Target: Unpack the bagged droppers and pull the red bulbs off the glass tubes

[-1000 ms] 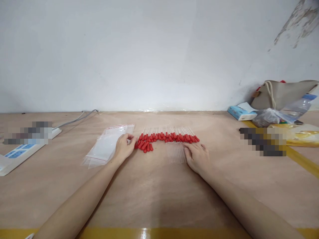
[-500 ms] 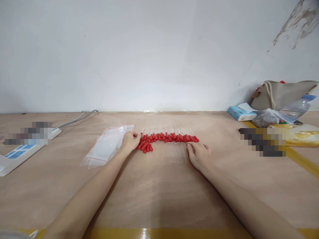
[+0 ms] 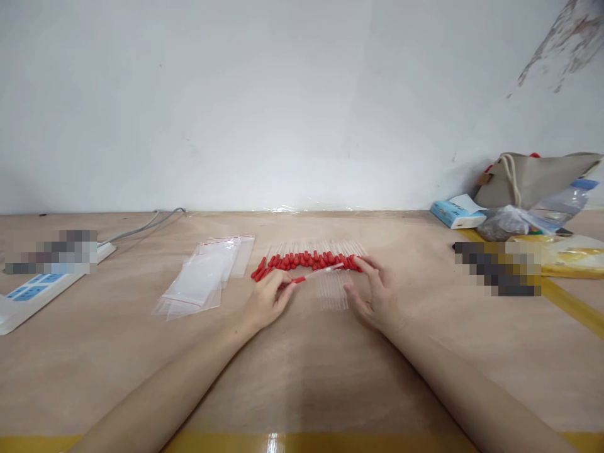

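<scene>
My left hand (image 3: 271,299) pinches a dropper (image 3: 323,272) by its red rubber bulb, the clear tube slanting up to the right. Behind it lies a row of droppers (image 3: 306,257), red bulbs toward me and thin clear tubes pointing to the wall. My right hand (image 3: 377,292) is open at the right end of this row, thumb and fingers apart, fingertips at the last bulbs; whether they touch is unclear. Several clear tubes without bulbs (image 3: 333,294) lie side by side just left of my right thumb. Some loose red bulbs are partly hidden by my left hand.
Clear zip bags (image 3: 202,274) lie fanned out to the left. Farther left is a power strip (image 3: 35,286) with a grey cable. A blue tissue pack (image 3: 457,214), a grey bag (image 3: 542,179) and yellow plastic packaging (image 3: 566,258) sit at the right by the wall.
My left hand has moved right and toward me from the row's left end and now holds a dropper. My right hand's fingers have spread and reached up to the bulbs.
</scene>
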Demonstrator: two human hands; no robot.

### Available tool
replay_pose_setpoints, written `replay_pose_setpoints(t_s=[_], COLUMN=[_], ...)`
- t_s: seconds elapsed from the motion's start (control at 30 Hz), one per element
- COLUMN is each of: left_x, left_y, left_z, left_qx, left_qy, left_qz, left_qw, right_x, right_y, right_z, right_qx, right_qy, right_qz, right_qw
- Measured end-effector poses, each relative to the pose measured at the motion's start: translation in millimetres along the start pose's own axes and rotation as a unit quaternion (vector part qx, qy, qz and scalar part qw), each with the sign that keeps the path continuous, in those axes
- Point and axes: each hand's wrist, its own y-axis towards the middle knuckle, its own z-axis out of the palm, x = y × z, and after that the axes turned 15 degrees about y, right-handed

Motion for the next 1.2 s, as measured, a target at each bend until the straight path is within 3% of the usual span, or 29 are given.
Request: replay_pose_setpoints(t_s=[0.13,0.23,0.5,0.87,1.03,1.2], left_x=[-14.1,-17.5,-13.8,-15.3,-3.8,11.0], left_y=[-11.9,-15.4,-12.6,-13.8,-13.9,-6.7], left_z=[10.7,12.4,9.4,5.1,-0.3,-11.5], left_qx=[0.020,0.028,0.057,0.065,0.050,-0.051], left_qy=[-0.017,-0.013,0.065,0.119,0.097,0.046], left_qz=[0.062,0.072,0.118,0.145,0.094,-0.064], left_qw=[0.998,0.997,0.989,0.980,0.990,0.996], right_x=[13.9,19.4,24.9,23.3,13.8,0.9], right_y=[0.4,-1.3,-5.6,-10.8,-6.6,-2.8], right_z=[1.1,7.3,16.7,16.1,7.1,9.1], right_qx=[0.119,0.147,0.149,0.086,0.053,0.037], right_qy=[-0.029,-0.030,-0.033,-0.020,-0.007,0.017], right_qz=[-0.104,-0.125,-0.152,-0.214,-0.167,-0.063], right_qw=[0.987,0.981,0.976,0.973,0.985,0.997])
